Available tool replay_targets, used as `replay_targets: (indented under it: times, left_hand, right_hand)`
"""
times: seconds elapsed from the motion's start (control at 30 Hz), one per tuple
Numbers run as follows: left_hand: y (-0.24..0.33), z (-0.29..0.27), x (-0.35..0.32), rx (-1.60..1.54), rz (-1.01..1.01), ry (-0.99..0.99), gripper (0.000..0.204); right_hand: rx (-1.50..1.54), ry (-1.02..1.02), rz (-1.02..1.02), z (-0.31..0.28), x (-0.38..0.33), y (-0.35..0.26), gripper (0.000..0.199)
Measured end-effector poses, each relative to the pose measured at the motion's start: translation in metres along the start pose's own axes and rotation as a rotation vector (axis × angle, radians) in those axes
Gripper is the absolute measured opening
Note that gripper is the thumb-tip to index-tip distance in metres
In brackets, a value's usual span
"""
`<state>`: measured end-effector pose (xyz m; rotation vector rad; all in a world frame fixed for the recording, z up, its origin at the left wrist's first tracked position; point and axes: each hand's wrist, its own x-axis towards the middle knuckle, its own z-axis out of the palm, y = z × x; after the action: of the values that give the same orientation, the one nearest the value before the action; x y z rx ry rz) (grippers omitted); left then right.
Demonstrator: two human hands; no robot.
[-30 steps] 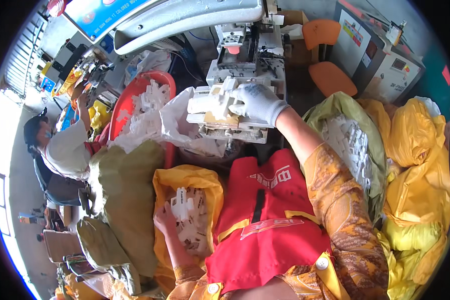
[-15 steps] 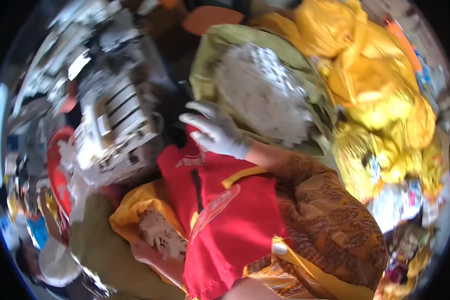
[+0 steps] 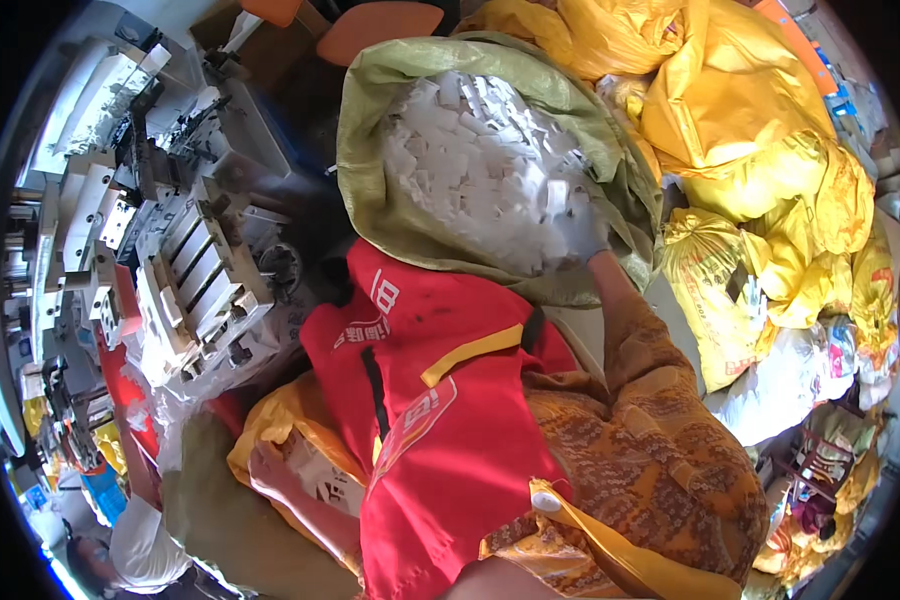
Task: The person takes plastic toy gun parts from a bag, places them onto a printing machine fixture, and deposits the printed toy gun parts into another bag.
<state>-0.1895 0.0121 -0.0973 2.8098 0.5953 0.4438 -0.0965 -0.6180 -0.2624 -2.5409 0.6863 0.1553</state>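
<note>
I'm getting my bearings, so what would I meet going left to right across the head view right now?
Co-worker's white shirt → left hand → red apron → right hand → pleated yellow sack.

Bright light, glare on white pcs (image 3: 470, 150); dk shadow beside machine (image 3: 202, 262); R hand (image 3: 578, 236) blurry; heavy fisheye bend, rim soft, corners blk.

The red apron (image 3: 455, 490) carries white print (image 3: 383, 293), yellow trim (image 3: 475, 354) and a yellow strap (image 3: 612, 547) with a white button (image 3: 545, 501). The right sleeve (image 3: 660, 430) is patterned brown-orange; a pale glove (image 3: 580, 238) covers the right hand (image 3: 580, 238).
</note>
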Motion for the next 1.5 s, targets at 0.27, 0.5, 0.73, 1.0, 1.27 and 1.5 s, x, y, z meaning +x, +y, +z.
replay_targets:
  times: [0.27,0.5,0.73,1.0,1.27,1.5]
  left_hand:
    - [0.017,-0.005,-0.003,-0.074,0.02,-0.007,0.03]
    - [0.01,-0.007,0.0,-0.084,-0.054,-0.039,0.03]
    - [0.008,0.007,0.01,-0.093,0.04,-0.041,0.028]
    - [0.04,-0.012,0.038,-0.203,0.054,0.154,0.013]
    - [0.097,-0.034,0.156,-0.297,0.287,0.545,0.02]
    - [0.095,-0.049,0.224,-0.013,0.412,0.635,0.022]
  right_hand:
    - [-0.239,0.368,-0.379,0.042,-0.004,-0.057,0.053]
    - [-0.296,-0.299,-0.292,0.064,-0.058,-0.039,0.052]
    - [-0.334,0.02,-0.28,0.048,-0.013,-0.042,0.049]
    - [0.313,-0.044,-0.419,0.031,-0.007,-0.036,0.049]
    - [1.182,-0.322,-0.366,-0.065,-0.016,-0.177,0.044]
    - [1.133,-0.411,-0.914,-0.079,-0.056,-0.381,0.047]
